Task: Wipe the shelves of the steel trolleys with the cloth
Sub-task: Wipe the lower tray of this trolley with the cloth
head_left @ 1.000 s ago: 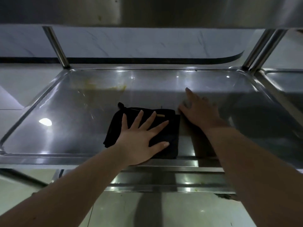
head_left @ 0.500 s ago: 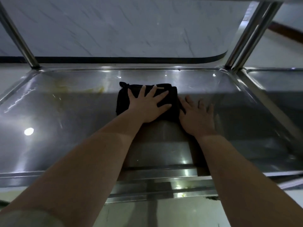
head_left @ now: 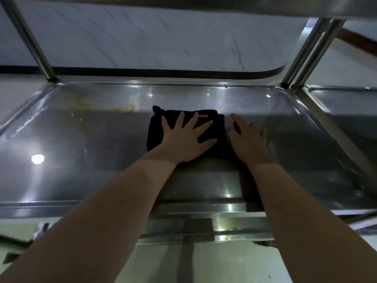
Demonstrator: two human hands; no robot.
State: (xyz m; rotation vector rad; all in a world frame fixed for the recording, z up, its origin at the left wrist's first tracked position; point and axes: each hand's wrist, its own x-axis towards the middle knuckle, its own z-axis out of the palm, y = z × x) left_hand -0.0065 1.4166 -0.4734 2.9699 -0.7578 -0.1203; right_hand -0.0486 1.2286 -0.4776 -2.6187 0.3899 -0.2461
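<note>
A folded black cloth [head_left: 157, 127] lies flat near the middle of the steel trolley shelf [head_left: 81, 152]. My left hand [head_left: 185, 139] presses on it with fingers spread and straight. My right hand [head_left: 247, 137] rests flat on the bare steel just right of the cloth, fingers straight, touching the cloth's right edge. A yellowish smear [head_left: 122, 108] runs along the shelf's back left part.
Upright steel posts stand at the back left [head_left: 30, 41] and back right [head_left: 304, 52] corners. The shelf above [head_left: 224, 5] hangs low overhead. A second trolley's shelf [head_left: 346, 103] adjoins on the right. A lower shelf edge [head_left: 204, 231] shows below, with yellow crumbs.
My left hand pushed the cloth from the shelf's front edge away toward the middle a second ago and has held about there since. My right hand stayed beside it.
</note>
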